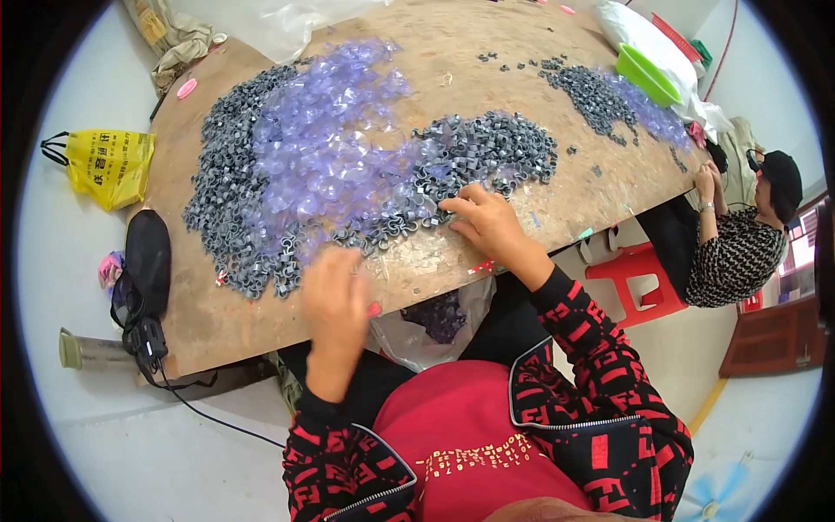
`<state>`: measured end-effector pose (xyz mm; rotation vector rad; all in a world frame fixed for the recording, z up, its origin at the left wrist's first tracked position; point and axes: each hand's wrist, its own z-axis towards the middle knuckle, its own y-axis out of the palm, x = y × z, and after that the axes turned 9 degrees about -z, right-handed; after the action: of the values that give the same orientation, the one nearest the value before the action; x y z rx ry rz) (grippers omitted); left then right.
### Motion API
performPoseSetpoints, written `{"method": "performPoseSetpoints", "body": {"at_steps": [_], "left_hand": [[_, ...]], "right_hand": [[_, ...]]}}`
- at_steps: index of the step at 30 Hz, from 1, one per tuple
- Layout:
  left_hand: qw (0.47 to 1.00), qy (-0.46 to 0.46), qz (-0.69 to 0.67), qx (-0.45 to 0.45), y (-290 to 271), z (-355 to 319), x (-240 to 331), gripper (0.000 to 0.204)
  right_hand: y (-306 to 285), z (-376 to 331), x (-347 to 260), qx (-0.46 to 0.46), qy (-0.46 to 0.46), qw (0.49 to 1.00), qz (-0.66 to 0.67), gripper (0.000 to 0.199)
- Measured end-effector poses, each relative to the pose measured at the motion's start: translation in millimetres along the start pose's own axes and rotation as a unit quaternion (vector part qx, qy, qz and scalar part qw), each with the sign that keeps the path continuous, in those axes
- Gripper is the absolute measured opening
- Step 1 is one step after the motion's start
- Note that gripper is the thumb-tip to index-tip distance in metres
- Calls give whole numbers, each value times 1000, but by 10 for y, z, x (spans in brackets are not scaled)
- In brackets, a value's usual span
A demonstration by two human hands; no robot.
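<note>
A broad heap of small grey C-shaped plastic clips (pixel 228 165) lies on the wooden table, mixed with clear purple-tinted plastic pieces (pixel 304 143) that look like suction cups. My right hand (pixel 489 224) is at the near edge of the smaller heap of grey clips (pixel 500 143), its thumb and fingers apart, with nothing visible between them. Over the table's front edge, close to the clips, my left hand (pixel 335 291) is smeared by motion; its fingers and anything in them cannot be made out. Below the edge, an open clear plastic bag (pixel 404 344) holds dark purple pieces.
At the far right are another heap of clips (pixel 591 96), purple pieces (pixel 648 113) and a green basin (pixel 648 74). A person (pixel 739 226) sits there beside a red stool (pixel 635 285). A yellow bag (pixel 111 165) and a black bag (pixel 148 270) hang along the left edge.
</note>
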<state>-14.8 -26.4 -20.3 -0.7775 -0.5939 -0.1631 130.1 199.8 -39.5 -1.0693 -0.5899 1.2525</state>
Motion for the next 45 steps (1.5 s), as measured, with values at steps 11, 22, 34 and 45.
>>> {"method": "performPoseSetpoints", "body": {"at_steps": [11, 22, 34, 45], "left_hand": [[992, -72, 107, 14, -201, 42, -579, 22], [995, -60, 74, 27, -151, 124, -614, 13], [990, -65, 96, 82, -162, 194, -690, 27], [767, -289, -570, 61, -3, 213, -198, 14]], "right_hand": [[81, 83, 75, 33, 58, 995, 79, 26], [151, 47, 240, 59, 22, 998, -2, 14], [35, 0, 174, 72, 100, 991, 52, 25], [-139, -19, 212, -29, -10, 999, -25, 17]]}}
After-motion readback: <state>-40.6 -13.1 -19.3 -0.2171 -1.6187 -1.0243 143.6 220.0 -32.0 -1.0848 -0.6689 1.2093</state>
